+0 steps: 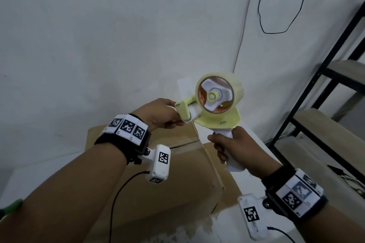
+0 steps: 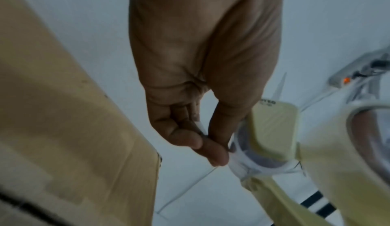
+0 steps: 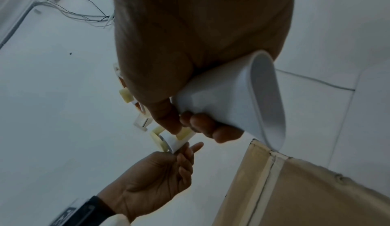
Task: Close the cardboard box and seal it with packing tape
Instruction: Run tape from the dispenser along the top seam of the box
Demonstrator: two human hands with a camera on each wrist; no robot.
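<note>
The tape dispenser point(image 1: 218, 104) is being gripped at its white handle by the right hand point(image 1: 240, 149), fingers wrapped tight. The tape end point(image 2: 201, 127) is being pinched by the left hand point(image 1: 158, 115), above the cardboard box point(image 1: 158, 183).

Both arms are reaching fwd, w/ wrist bands on. Left hand point(image 1: 158, 114) is pinching w/ thumb & fingertips point(image 2: 213, 152) pressed together, other fingers curled in. Right hand point(image 1: 239, 148) is wrapping fully round a handle, knuckles up.
</note>
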